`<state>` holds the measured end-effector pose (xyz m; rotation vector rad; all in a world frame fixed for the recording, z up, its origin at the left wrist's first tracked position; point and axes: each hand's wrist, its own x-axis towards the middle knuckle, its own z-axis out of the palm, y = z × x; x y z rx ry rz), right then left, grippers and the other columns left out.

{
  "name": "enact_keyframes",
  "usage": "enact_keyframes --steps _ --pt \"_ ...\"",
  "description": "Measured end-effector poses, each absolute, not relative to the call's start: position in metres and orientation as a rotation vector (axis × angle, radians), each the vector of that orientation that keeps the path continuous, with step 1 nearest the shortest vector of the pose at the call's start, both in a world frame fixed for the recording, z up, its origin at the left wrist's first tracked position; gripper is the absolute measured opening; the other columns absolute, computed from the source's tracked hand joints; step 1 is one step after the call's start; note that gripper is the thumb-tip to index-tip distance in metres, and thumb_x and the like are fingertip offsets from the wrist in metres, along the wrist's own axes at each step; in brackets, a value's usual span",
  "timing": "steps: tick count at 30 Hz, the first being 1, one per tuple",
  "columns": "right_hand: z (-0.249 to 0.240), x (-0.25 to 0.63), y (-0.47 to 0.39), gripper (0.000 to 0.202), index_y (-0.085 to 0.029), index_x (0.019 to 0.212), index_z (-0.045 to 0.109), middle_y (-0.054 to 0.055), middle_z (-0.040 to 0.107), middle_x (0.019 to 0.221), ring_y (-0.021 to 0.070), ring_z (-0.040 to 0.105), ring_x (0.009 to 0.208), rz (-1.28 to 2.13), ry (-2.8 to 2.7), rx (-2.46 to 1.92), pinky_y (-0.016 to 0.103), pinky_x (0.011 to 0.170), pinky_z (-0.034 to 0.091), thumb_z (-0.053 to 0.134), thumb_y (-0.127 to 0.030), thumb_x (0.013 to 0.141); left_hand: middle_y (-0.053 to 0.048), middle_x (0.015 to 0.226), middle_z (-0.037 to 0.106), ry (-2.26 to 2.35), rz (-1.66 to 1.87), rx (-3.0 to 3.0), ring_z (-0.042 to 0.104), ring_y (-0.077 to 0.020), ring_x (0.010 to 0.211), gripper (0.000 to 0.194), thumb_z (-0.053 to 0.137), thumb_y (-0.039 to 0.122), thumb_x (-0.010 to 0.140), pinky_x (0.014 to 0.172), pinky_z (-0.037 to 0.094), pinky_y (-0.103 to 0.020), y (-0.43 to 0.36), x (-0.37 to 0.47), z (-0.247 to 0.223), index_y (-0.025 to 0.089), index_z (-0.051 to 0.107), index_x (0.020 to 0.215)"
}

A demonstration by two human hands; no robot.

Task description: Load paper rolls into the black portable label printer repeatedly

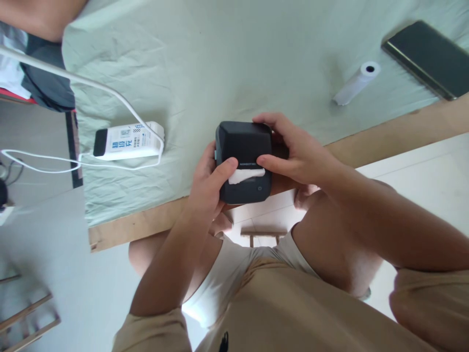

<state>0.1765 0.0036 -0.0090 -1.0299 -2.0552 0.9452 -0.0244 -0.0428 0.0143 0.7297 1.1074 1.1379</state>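
Both hands grip a small black label printer [246, 142] at the front edge of the cloth-covered table. A strip of white paper [246, 176] sticks out of the slot across its top. My left hand [208, 178] is closed round the printer's left side, with the thumb pressing beside the paper strip. On the other side, my right hand [296, 151] holds the printer, its thumb on the top face and a finger at the far right corner. The undersides of both hands are hidden by the printer.
A white paper roll [357, 83] lies to the right, near a dark phone-like slab [428, 58]. At left sits a white power bank [128, 141] with a white cable [110, 90]. The pale green cloth [205, 63] ends at a wooden table edge [139, 221]. Another person's limb [44, 17] shows top left.
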Motion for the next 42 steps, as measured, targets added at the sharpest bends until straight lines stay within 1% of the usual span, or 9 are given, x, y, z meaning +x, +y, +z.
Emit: enact_keyframes --steps 5,11,15,22,28,32,36,39,42 --pt "0.003 0.176 0.0 0.056 -0.027 0.143 0.043 0.007 0.068 0.128 0.0243 0.071 0.103 0.983 -2.094 -1.097 0.044 0.089 0.062 0.062 -0.044 0.093 -0.004 0.09 0.076 1.083 1.184 0.731 0.077 -0.0244 0.088 0.038 0.069 0.053 0.089 0.067 0.062 -0.03 -0.043 -0.024 0.007 0.022 0.071 0.112" --pt "0.008 0.177 -0.006 0.048 -0.026 0.141 0.048 0.01 0.063 0.139 0.0295 0.062 0.126 0.816 -2.104 -1.082 0.052 0.107 0.053 0.052 -0.047 0.099 -0.003 0.098 0.079 1.13 1.258 0.567 0.075 -0.0256 0.108 0.032 0.06 0.049 0.097 0.084 0.063 -0.032 -0.039 -0.02 0.002 0.022 0.074 0.105" --pt "0.009 0.18 -0.01 0.039 -0.024 0.133 0.054 0.011 0.064 0.13 0.0259 0.064 0.118 0.696 -2.059 -1.042 0.048 0.103 0.057 0.057 -0.038 0.097 -0.004 0.106 0.079 1.179 1.255 0.542 0.073 -0.0275 0.113 0.034 0.061 0.051 0.096 0.087 0.064 -0.035 -0.039 -0.02 0.002 0.021 0.074 0.106" --pt "0.008 0.183 -0.013 0.058 -0.026 0.137 0.053 0.01 0.059 0.135 0.0264 0.064 0.114 0.706 -2.078 -1.018 0.047 0.098 0.06 0.073 -0.037 0.083 -0.002 0.098 0.079 1.125 1.313 0.639 0.075 -0.0247 0.107 0.034 0.06 0.052 0.098 0.089 0.063 -0.035 -0.038 -0.022 0.0 0.022 0.076 0.104" --pt "0.012 0.181 -0.013 0.058 -0.03 0.133 0.055 0.009 0.06 0.131 0.0252 0.065 0.11 0.781 -2.02 -1.043 0.043 0.096 0.061 0.077 -0.034 0.08 0.001 0.09 0.078 1.057 1.393 0.719 0.074 -0.0135 0.082 0.028 0.057 0.035 0.102 0.074 0.061 -0.023 -0.036 -0.024 -0.002 0.021 0.079 0.094" --pt "0.019 0.183 -0.012 0.055 -0.033 0.128 0.056 0.005 0.063 0.106 0.0231 0.065 0.093 0.78 -1.977 -1.131 0.04 0.079 0.059 0.079 -0.041 0.079 0.003 0.077 0.073 1.07 1.405 0.703 0.072 -0.0123 0.073 0.028 0.061 0.036 0.1 0.068 0.059 -0.021 -0.035 -0.024 -0.003 0.021 0.077 0.083" --pt "0.024 0.177 -0.016 0.034 -0.031 0.121 0.054 -0.009 0.049 0.061 0.0122 0.05 0.054 0.886 -1.83 -1.027 0.03 0.056 0.045 0.069 -0.037 0.091 0.003 0.072 0.071 1.052 1.373 0.672 0.07 -0.0118 0.069 0.028 0.064 0.039 0.098 0.063 0.057 -0.02 -0.035 -0.024 -0.003 0.021 0.076 0.08" --pt "0.024 0.164 -0.02 0.013 -0.031 0.111 0.053 -0.011 0.048 0.056 0.01 0.047 0.046 0.9 -1.666 -0.991 0.029 0.051 0.04 0.058 -0.028 0.1 0.0 0.085 0.077 1.107 1.346 0.673 0.074 -0.0149 0.079 0.027 0.061 0.04 0.099 0.072 0.061 -0.023 -0.033 -0.022 -0.003 0.02 0.077 0.091" --pt "0.024 0.152 -0.017 0.011 -0.031 0.099 0.05 -0.009 0.05 0.064 0.0098 0.053 0.049 0.784 -1.514 -0.973 0.029 0.046 0.039 0.059 -0.024 0.099 -0.002 0.097 0.078 1.153 1.354 0.659 0.075 -0.0185 0.093 0.028 0.061 0.044 0.099 0.084 0.062 -0.028 -0.032 -0.02 -0.002 0.02 0.077 0.097"
